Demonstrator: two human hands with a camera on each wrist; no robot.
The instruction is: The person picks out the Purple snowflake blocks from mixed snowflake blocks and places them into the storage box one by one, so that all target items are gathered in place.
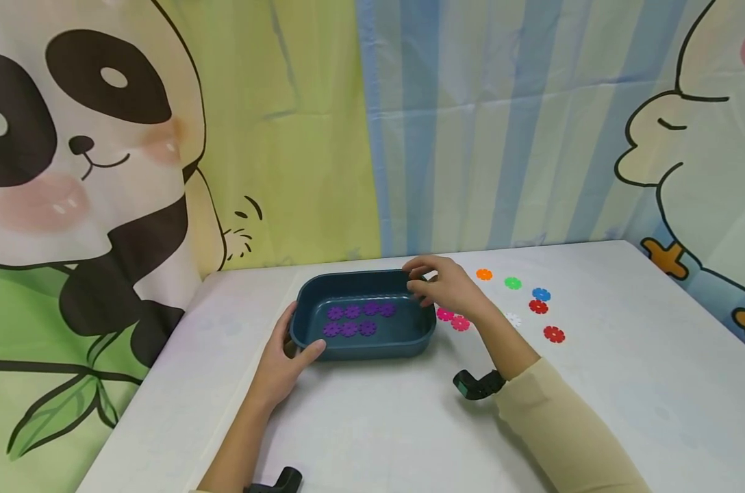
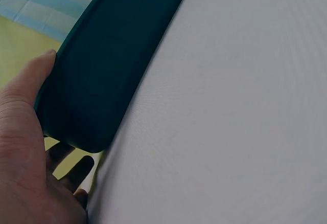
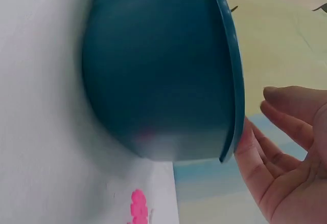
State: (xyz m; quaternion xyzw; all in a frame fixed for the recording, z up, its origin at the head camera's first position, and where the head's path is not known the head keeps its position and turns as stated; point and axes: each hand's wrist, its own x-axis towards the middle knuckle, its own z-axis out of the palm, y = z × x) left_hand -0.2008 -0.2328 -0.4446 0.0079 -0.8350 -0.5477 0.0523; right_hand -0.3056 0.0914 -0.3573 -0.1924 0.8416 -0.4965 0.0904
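A dark blue-green plastic basin (image 1: 372, 352) stands on the white table, with several purple flower-shaped discs (image 1: 349, 329) lying flat on its bottom in two rows. My left hand (image 1: 276, 370) grips the basin's left end; in the left wrist view its thumb lies on the rim of the basin (image 2: 112, 60) and the fingers are around the end. At the far right corner, my right hand (image 1: 449, 284) hovers by the rim, fingers loosely bent. The right wrist view shows nothing between thumb and fingers of that hand (image 3: 294, 157), beside the basin (image 3: 158, 70).
Right of the basin lie pink discs (image 1: 461, 322), an orange disc (image 1: 484, 274), a green disc (image 1: 513, 283), a blue disc (image 1: 541, 294), red discs (image 1: 554, 334) and a white disc (image 1: 513, 320). A printed curtain (image 1: 459, 137) hangs behind the table.
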